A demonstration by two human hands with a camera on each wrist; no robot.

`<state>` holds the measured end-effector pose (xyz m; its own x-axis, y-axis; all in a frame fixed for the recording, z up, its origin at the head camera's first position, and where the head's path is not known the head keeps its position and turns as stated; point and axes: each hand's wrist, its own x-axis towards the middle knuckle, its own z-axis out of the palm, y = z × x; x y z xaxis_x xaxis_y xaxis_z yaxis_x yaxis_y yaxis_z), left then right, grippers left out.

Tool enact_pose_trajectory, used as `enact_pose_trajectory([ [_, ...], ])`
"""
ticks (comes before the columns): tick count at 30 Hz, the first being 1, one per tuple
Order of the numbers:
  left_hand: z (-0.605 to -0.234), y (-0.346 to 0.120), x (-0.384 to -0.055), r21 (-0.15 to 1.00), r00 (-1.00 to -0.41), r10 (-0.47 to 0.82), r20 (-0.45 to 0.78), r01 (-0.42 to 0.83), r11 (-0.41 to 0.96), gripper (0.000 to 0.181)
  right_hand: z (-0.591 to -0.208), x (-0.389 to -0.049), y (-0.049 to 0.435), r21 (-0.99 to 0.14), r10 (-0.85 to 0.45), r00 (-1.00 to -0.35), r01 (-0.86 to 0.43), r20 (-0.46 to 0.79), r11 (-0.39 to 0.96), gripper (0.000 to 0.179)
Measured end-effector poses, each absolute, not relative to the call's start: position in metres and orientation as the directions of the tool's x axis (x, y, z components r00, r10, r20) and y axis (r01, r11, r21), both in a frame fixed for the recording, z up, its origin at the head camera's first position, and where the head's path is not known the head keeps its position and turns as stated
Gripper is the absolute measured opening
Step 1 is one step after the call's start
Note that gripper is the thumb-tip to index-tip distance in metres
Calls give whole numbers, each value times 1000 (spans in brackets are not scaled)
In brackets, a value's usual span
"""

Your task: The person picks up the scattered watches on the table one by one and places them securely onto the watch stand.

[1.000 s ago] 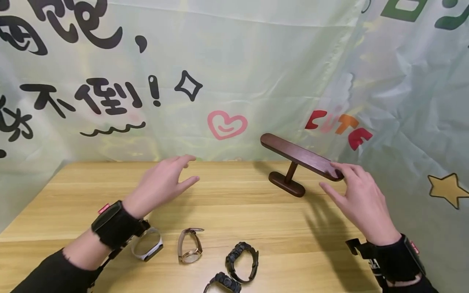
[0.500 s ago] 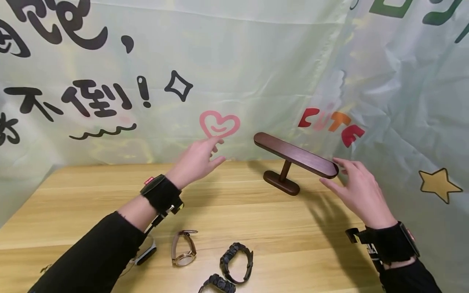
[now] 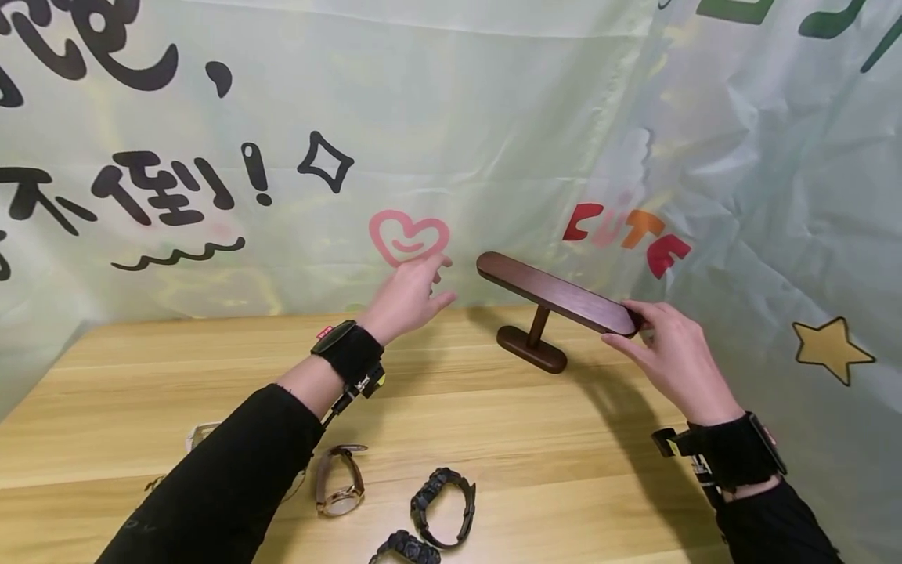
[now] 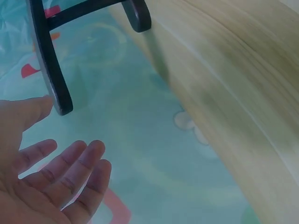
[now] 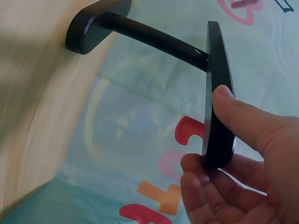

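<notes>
A dark brown wooden T-shaped display stand (image 3: 557, 294) stands towards the back of the table, its oval foot on the wood and its long top bar raised on a post. My right hand (image 3: 672, 352) holds the bar's right end, thumb on the near side and fingers curled round the far side; the right wrist view shows this grip on the bar (image 5: 218, 107). Off the bar's left end, my left hand (image 3: 409, 296) hovers with loosely spread fingers and nothing in them. In the left wrist view, its thumb (image 4: 35, 109) overlaps the bar's end.
Nearer me lie a brown-strapped watch (image 3: 341, 489) and two black watches, one whole (image 3: 444, 509) and one cut by the frame edge (image 3: 407, 548). A pale band (image 3: 202, 433) is mostly hidden by my left sleeve. A printed cloth (image 3: 493, 117) hangs behind the table.
My left hand has moved right and away from me, up to the stand's left end. My right hand has closed its fingers on the right end. The view has turned slightly right.
</notes>
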<state>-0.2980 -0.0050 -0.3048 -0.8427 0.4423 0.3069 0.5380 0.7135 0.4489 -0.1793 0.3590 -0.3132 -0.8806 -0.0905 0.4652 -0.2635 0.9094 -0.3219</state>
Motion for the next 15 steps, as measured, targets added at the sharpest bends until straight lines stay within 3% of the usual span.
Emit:
enact_pose_trajectory([
  [15, -311, 14, -308, 459, -837, 447, 315, 547, 700, 62, -314, -182, 353, -313, -157, -864, -335, 479, 889, 53],
])
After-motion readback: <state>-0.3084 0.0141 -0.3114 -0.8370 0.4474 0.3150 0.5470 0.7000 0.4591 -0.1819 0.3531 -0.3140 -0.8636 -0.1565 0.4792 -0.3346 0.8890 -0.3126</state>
